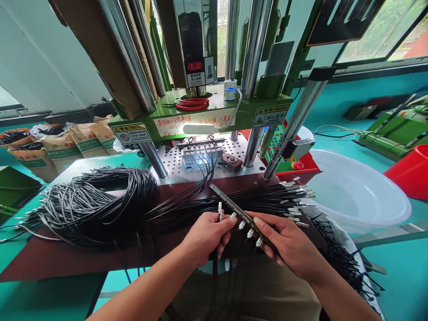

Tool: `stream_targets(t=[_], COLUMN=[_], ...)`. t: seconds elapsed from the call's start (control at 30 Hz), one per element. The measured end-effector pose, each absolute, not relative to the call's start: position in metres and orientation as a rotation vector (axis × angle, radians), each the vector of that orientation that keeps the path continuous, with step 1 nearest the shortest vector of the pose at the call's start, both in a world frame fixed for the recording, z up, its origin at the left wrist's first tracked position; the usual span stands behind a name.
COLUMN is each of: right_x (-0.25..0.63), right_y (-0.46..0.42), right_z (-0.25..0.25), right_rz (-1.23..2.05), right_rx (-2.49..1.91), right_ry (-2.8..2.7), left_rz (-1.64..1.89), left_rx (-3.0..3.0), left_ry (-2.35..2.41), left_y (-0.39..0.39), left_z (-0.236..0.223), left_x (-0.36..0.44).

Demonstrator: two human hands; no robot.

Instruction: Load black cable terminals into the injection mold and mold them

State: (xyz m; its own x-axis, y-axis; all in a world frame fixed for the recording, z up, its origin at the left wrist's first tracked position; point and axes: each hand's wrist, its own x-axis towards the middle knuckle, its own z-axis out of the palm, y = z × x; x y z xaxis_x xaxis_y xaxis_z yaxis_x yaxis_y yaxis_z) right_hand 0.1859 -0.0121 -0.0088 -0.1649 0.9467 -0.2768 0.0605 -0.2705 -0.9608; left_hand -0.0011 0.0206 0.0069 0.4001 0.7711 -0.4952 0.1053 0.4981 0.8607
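Near board's (83,260) front edge, our right hand (289,240) grips bar (228,203), three connectors (250,233) on, left hand (205,236) pinching loose connectors (220,207).

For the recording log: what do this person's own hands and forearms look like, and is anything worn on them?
The left hand and right hand are ungloved, with no ring, watch or bracelet visible. The left forearm and right forearm show no sleeves within the picture. Khaki-brown clothing covers the lap.

Two hands (207,237), one held bar (230,204)
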Motion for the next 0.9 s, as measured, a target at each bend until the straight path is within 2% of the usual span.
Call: stream_targets(t=[0.3,0.53,0.67,0.9], right_x=[0.185,0.188,0.188,0.189], right_y=[-0.013,-0.011,-0.011,-0.010], right_z=[-0.008,-0.011,-0.011,-0.011], right_rz=[1.555,1.560,1.579,1.603], right_rx=[-1.355,-1.304,-1.290,-1.298], right_ry=[-1.263,-1.129,-1.172,-1.212], left_rz=[0.487,0.883,0.829,0.788], left_rx=[0.928,0.741,0.567,0.636], left_ry=[1.063,1.032,0.957,1.069], left_y=[0.023,0.023,0.017,0.018], left_z=[0.006,0.022,0.024,0.013], left_x=[-0.004,-0.023,-0.030,-0.017])
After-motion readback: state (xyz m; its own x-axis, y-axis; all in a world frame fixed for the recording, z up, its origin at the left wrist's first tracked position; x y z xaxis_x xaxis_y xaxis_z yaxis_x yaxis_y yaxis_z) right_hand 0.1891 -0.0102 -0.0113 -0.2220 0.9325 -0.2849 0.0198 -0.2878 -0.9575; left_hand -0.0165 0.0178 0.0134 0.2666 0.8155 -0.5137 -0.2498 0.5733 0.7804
